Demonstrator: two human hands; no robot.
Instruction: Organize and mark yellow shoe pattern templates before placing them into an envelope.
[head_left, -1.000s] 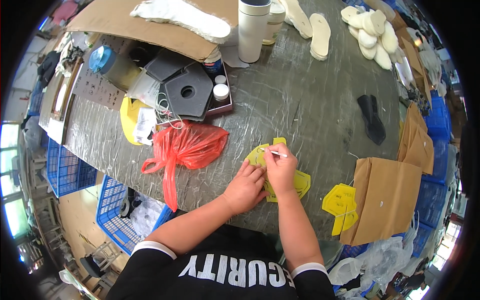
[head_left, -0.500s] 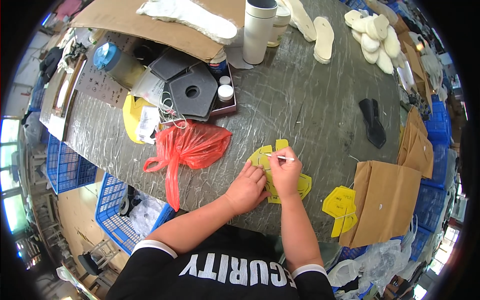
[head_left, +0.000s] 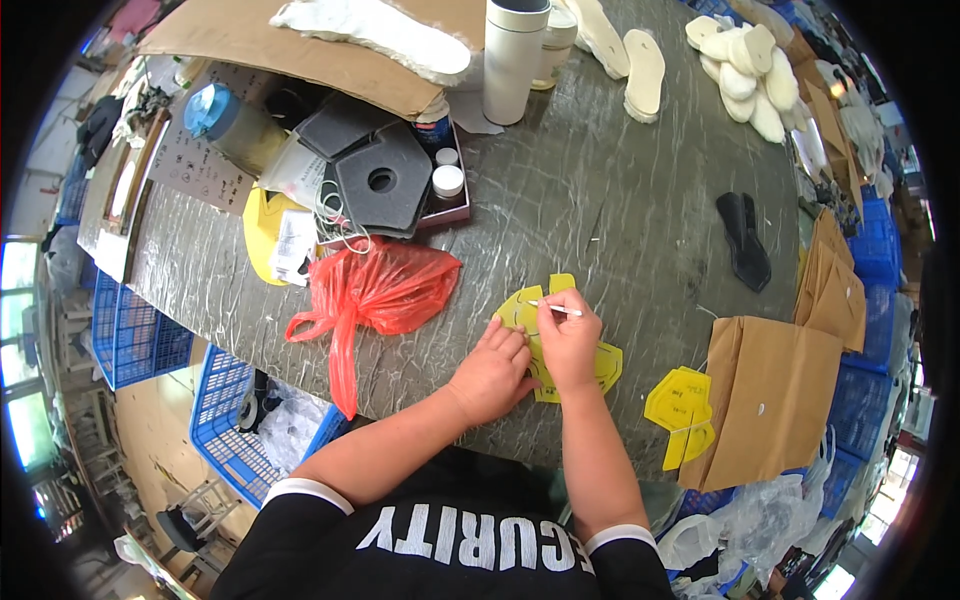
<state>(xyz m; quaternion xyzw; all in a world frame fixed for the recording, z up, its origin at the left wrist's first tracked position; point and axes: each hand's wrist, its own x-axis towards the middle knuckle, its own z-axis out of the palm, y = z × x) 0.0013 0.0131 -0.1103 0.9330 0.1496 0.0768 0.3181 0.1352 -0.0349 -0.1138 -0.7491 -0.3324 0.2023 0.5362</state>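
Yellow pattern pieces [head_left: 607, 366] with dark line markings lie on the dark table in front of me. My left hand [head_left: 490, 374] rests on their left side, palm down with the fingers stretched out. A slim white pen [head_left: 565, 310] is pinched in my right hand [head_left: 568, 348], its tip pointing left at the upper part of the yellow shape. Both hands cover the middle of the pieces. To the right lies another bundle of yellow pattern pieces [head_left: 682, 402], tied with a thin band.
A red plastic bag [head_left: 385, 290] sits left of my hands, below a box of bottles and dark grey plates [head_left: 385, 180]. A white tumbler [head_left: 514, 65] stands at the back. Brown paper [head_left: 775, 400], a black insole-shaped piece [head_left: 742, 240] and fluffy white insoles [head_left: 740, 70] lie to the right.
The pen and my right hand have shifted very slightly over the yellow pieces. My left hand stays in place.
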